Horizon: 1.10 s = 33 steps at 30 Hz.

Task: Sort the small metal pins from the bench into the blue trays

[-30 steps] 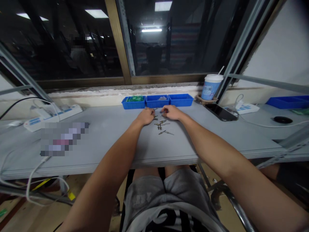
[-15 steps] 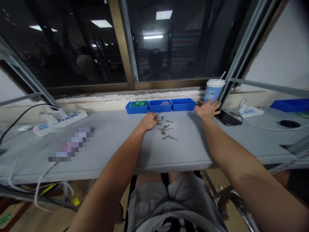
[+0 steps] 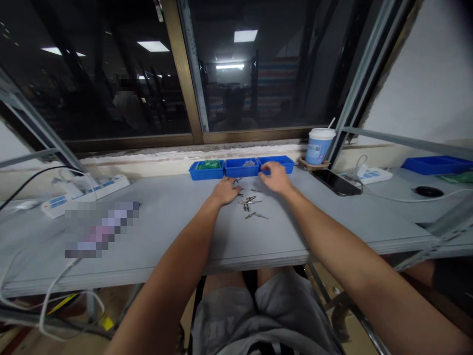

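Several small metal rivets point(image 3: 252, 203) lie scattered on the grey table point(image 3: 166, 222) in front of three blue trays. My left hand point(image 3: 224, 190) rests on the table at the left edge of the rivets, its fingers curled down onto them. My right hand point(image 3: 275, 178) is at the front rim of the right blue tray point(image 3: 283, 161), fingers bent together in a pinch; what they hold is too small to see. The middle blue tray point(image 3: 242, 169) holds small grey parts. The left blue tray point(image 3: 206, 170) holds green pieces.
A lidded cup with a straw point(image 3: 320, 145) stands on a coaster at the right, with a black phone point(image 3: 334, 182) in front of it. Power strips point(image 3: 85, 189) and cables lie at the left and right. Another blue tray point(image 3: 436, 165) sits far right. A window runs behind the table.
My right hand has come back left from beside the cup and phone to the right blue tray. My left hand has stayed by the rivets.
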Tool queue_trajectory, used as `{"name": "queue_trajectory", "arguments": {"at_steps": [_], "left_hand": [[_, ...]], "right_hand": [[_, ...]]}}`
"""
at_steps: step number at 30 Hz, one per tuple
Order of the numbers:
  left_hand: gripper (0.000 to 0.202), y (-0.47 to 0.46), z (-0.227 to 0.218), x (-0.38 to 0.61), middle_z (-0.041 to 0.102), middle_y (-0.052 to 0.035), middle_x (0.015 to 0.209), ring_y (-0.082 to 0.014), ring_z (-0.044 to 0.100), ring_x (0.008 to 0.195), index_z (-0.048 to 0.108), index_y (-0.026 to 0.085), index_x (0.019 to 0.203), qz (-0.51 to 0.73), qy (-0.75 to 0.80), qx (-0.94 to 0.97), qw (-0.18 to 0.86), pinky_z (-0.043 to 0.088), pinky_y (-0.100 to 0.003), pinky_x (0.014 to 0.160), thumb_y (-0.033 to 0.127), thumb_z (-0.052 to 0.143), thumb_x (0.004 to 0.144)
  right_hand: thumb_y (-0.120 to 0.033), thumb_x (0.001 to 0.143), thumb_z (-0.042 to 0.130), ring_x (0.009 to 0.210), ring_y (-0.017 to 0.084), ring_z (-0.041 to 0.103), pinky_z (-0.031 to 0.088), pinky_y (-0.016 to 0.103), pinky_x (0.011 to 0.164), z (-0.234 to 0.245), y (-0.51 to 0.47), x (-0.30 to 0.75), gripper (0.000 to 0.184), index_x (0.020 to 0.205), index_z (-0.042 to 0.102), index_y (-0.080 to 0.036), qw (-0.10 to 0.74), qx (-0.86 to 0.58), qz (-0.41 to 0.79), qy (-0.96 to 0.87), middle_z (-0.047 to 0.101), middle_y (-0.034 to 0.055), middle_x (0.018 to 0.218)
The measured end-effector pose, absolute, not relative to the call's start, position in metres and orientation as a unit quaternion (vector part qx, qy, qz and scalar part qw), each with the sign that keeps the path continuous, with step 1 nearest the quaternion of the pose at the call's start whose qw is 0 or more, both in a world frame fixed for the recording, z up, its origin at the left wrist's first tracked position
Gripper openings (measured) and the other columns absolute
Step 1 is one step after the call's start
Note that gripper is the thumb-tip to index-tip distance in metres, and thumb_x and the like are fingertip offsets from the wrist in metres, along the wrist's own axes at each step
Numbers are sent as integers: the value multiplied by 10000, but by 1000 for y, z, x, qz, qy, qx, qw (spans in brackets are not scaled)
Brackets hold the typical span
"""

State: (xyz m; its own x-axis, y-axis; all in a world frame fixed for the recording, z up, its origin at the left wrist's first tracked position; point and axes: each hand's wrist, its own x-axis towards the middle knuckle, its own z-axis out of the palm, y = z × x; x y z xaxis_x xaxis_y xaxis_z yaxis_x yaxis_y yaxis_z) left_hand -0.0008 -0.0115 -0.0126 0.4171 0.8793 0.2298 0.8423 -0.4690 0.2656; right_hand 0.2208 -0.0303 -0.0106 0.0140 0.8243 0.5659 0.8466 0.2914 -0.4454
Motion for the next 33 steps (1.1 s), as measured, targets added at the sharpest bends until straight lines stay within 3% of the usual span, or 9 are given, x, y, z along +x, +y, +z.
{"name": "queue_trajectory", "arguments": {"at_steps": [7, 13, 17, 20, 22, 24, 26, 29, 33], "left_hand": [[402, -11, -19, 2, 603, -156, 1354, -261, 553, 1254, 612, 144, 1230, 120, 497, 859, 43, 392, -352, 1064, 349, 388, 966], [379, -10, -20, 3, 679, -151, 1197, -247, 615, 1134, 644, 130, 1130, 112, 468, 876, 14, 435, -344, 1003, 296, 338, 981], [374, -9, -20, 3, 678, -146, 1200, -249, 621, 1122, 650, 136, 1116, 115, 469, 876, 21, 453, -348, 987, 310, 346, 987], [360, -9, -19, 4, 675, -136, 1221, -247, 605, 1152, 656, 141, 1120, 119, 464, 878, 19, 445, -355, 1011, 294, 359, 986], [356, -10, -19, 5, 677, -140, 1216, -249, 601, 1160, 667, 131, 1107, 118, 461, 879, 13, 440, -358, 1024, 274, 366, 982], [358, -11, -18, 7, 679, -149, 1207, -252, 605, 1157, 678, 116, 1091, 115, 461, 880, 6, 442, -356, 1025, 253, 367, 977], [360, -11, -18, 8, 682, -152, 1198, -253, 610, 1149, 684, 108, 1087, 117, 464, 878, 2, 448, -356, 1020, 243, 371, 973], [361, -11, -19, 9, 678, -148, 1212, -252, 612, 1146, 680, 111, 1114, 123, 468, 875, 6, 454, -360, 1016, 259, 384, 970], [366, -13, -20, 8, 661, -135, 1259, -243, 587, 1193, 666, 122, 1163, 120, 478, 870, 15, 429, -347, 1048, 271, 394, 968]], "right_hand": [[-358, 813, 632, 1090, 283, 559, 436, 398, 950, -33, -26, 188, 305, 1050, 692, -175, 246, -550, 46, -797, 652, 144, 1115], [-269, 827, 577, 990, 231, 613, 443, 332, 912, -25, -27, 181, 174, 903, 709, -186, 237, -539, 37, -807, 695, 97, 1002], [-247, 856, 490, 926, 245, 642, 457, 365, 882, -3, -33, 217, 226, 903, 695, -164, 302, -682, 14, -666, 713, 120, 933], [-296, 867, 481, 1133, 326, 574, 447, 488, 939, 1, -41, 267, 345, 1137, 612, -127, 378, -780, -76, -493, 614, 211, 1218], [-343, 804, 591, 1353, 415, 358, 337, 635, 1022, -6, -47, 297, 530, 1281, 517, -123, 359, -819, -111, -434, 393, 270, 1464], [-376, 801, 607, 1414, 446, 242, 284, 691, 1033, -17, -53, 319, 604, 1332, 468, -125, 320, -839, -79, -433, 285, 295, 1517], [-389, 801, 620, 1383, 473, 294, 303, 696, 1017, -26, -58, 331, 604, 1317, 477, -108, 297, -853, -48, -427, 324, 329, 1472], [-388, 827, 599, 1349, 453, 366, 293, 710, 1021, -33, -61, 337, 567, 1318, 470, -135, 313, -835, -98, -442, 419, 288, 1413], [-354, 816, 606, 1227, 437, 495, 391, 684, 947, -33, -61, 336, 455, 1211, 554, -134, 349, -807, -83, -469, 536, 270, 1276]]}}
